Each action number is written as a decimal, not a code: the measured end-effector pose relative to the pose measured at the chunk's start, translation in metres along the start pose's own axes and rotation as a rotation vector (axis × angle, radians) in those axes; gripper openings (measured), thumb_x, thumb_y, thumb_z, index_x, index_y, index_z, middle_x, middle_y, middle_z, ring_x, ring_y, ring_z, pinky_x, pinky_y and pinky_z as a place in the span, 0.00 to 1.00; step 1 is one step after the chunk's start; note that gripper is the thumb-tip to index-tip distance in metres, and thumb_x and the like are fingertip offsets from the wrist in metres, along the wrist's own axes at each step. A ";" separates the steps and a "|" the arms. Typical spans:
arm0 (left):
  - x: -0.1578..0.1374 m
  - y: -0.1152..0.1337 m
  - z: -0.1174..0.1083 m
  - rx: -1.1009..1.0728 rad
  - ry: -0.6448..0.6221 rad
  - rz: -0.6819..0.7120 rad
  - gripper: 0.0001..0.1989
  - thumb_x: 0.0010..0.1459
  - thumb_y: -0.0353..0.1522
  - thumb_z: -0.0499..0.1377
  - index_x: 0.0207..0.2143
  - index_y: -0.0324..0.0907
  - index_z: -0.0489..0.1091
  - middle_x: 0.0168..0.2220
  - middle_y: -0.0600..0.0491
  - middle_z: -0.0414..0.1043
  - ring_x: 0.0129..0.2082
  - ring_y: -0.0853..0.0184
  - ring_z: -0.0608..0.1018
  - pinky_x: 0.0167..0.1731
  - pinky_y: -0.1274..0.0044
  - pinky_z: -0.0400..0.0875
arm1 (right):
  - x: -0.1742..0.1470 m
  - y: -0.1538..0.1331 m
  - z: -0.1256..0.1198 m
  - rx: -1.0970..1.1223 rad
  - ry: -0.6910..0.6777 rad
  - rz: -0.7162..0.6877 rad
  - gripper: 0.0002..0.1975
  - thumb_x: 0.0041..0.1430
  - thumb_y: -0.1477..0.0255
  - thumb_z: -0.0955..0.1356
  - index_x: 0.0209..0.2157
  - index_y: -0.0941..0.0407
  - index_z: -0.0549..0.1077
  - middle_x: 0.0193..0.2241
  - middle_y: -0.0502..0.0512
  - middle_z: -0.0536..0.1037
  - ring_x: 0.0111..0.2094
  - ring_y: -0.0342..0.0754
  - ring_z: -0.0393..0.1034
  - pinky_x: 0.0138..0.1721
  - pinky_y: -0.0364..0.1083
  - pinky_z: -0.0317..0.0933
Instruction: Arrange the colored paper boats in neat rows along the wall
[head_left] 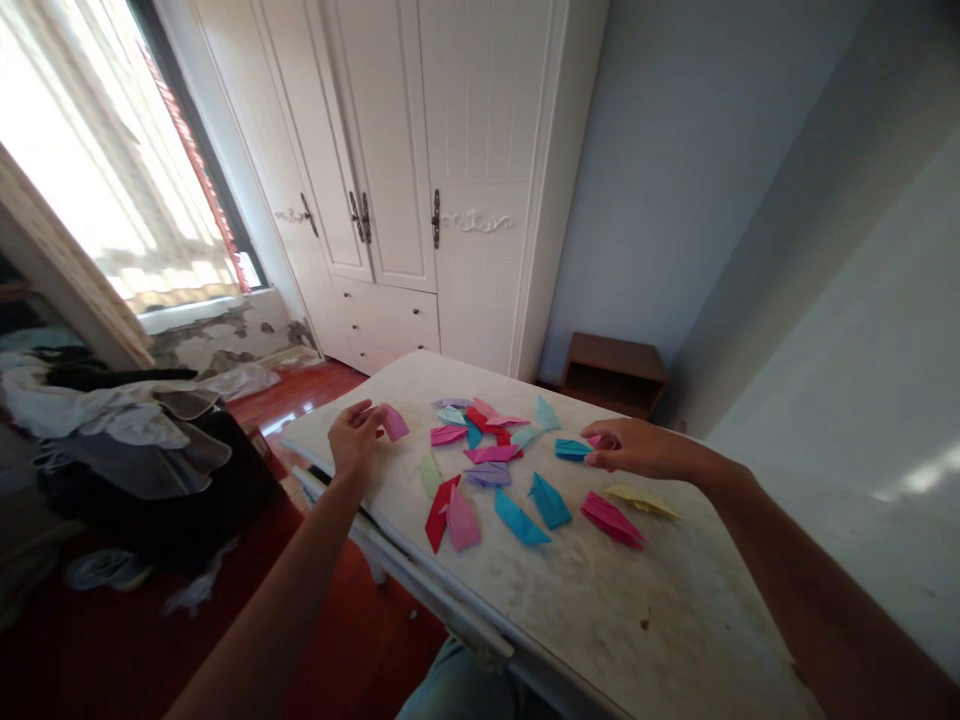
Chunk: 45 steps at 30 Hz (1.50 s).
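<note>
At the table's left side, my left hand (357,437) pinches a pink folded paper piece (395,424) between thumb and fingers. On the right, my right hand (630,446) has its thumb and fingers closed at the end of a blue folded paper piece (571,450). A sliver of pink paper (595,441) shows between those fingers; whether it is held too, I cannot tell. Between the hands lie several folded papers, among them a purple one (487,474), a light blue one (546,413) and a red one (441,514). Nearer my right forearm are a magenta piece (613,520) and a yellow piece (643,500).
The papers lie on a white, stained table (570,620). Beyond it stand a white wardrobe (480,130) and a low brown shelf unit (615,365). Clothes (97,400) are heaped at the left, near a curtained window (112,150). A wall (847,380) rises at the right.
</note>
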<state>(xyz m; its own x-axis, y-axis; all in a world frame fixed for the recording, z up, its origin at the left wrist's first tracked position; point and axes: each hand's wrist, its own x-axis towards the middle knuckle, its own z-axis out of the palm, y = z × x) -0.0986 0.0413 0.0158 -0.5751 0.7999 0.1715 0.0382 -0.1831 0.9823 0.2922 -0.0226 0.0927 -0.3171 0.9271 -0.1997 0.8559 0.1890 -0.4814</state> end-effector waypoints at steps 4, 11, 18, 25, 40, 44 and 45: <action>0.023 0.006 -0.008 0.223 -0.097 0.018 0.19 0.46 0.31 0.64 0.42 0.34 0.69 0.35 0.43 0.75 0.30 0.63 0.79 0.29 0.72 0.74 | 0.001 0.000 0.002 -0.024 -0.007 -0.001 0.26 0.54 0.63 0.67 0.52 0.61 0.73 0.40 0.61 0.79 0.39 0.55 0.73 0.40 0.48 0.64; -0.004 0.019 0.004 0.561 -0.381 0.394 0.22 0.51 0.35 0.61 0.49 0.38 0.70 0.54 0.41 0.69 0.57 0.52 0.69 0.59 0.62 0.58 | 0.003 -0.009 0.009 -0.040 0.018 -0.013 0.27 0.55 0.60 0.67 0.53 0.61 0.72 0.42 0.63 0.78 0.41 0.56 0.73 0.44 0.50 0.64; -0.035 0.014 0.036 0.744 -0.776 0.535 0.20 0.48 0.36 0.65 0.45 0.41 0.74 0.45 0.43 0.76 0.49 0.50 0.75 0.51 0.63 0.67 | 0.002 -0.030 0.022 -0.044 0.014 -0.146 0.24 0.59 0.60 0.66 0.52 0.59 0.74 0.43 0.61 0.78 0.41 0.55 0.73 0.44 0.49 0.63; -0.030 0.013 0.031 0.692 -0.796 0.492 0.22 0.50 0.37 0.64 0.48 0.39 0.72 0.41 0.44 0.77 0.42 0.55 0.78 0.44 0.67 0.71 | 0.004 -0.031 0.025 -0.052 -0.004 -0.182 0.25 0.60 0.60 0.65 0.52 0.62 0.73 0.41 0.62 0.78 0.40 0.54 0.73 0.43 0.48 0.63; -0.045 0.035 0.021 0.507 -0.895 0.408 0.27 0.58 0.45 0.57 0.54 0.38 0.67 0.50 0.44 0.74 0.44 0.61 0.77 0.35 0.75 0.70 | 0.007 -0.030 0.033 -0.018 -0.078 -0.157 0.27 0.58 0.60 0.64 0.53 0.63 0.72 0.41 0.63 0.79 0.41 0.55 0.73 0.44 0.50 0.64; -0.037 0.029 0.003 0.857 -0.787 0.431 0.26 0.58 0.44 0.58 0.53 0.35 0.69 0.43 0.45 0.76 0.38 0.61 0.78 0.39 0.72 0.70 | 0.008 -0.027 0.034 -0.005 -0.067 -0.156 0.29 0.58 0.58 0.64 0.54 0.64 0.72 0.41 0.63 0.79 0.41 0.55 0.73 0.44 0.50 0.64; -0.036 0.027 -0.003 0.930 -0.792 0.419 0.27 0.56 0.44 0.61 0.52 0.35 0.69 0.42 0.46 0.76 0.39 0.60 0.78 0.40 0.72 0.70 | 0.008 -0.027 0.034 -0.003 -0.061 -0.157 0.29 0.58 0.58 0.64 0.54 0.64 0.72 0.41 0.63 0.79 0.40 0.55 0.73 0.44 0.49 0.64</action>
<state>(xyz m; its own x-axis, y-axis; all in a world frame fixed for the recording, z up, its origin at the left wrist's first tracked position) -0.0787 0.0057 0.0358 0.2455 0.9560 0.1604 0.8324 -0.2927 0.4706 0.2526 -0.0311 0.0752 -0.4715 0.8646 -0.1735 0.7949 0.3316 -0.5081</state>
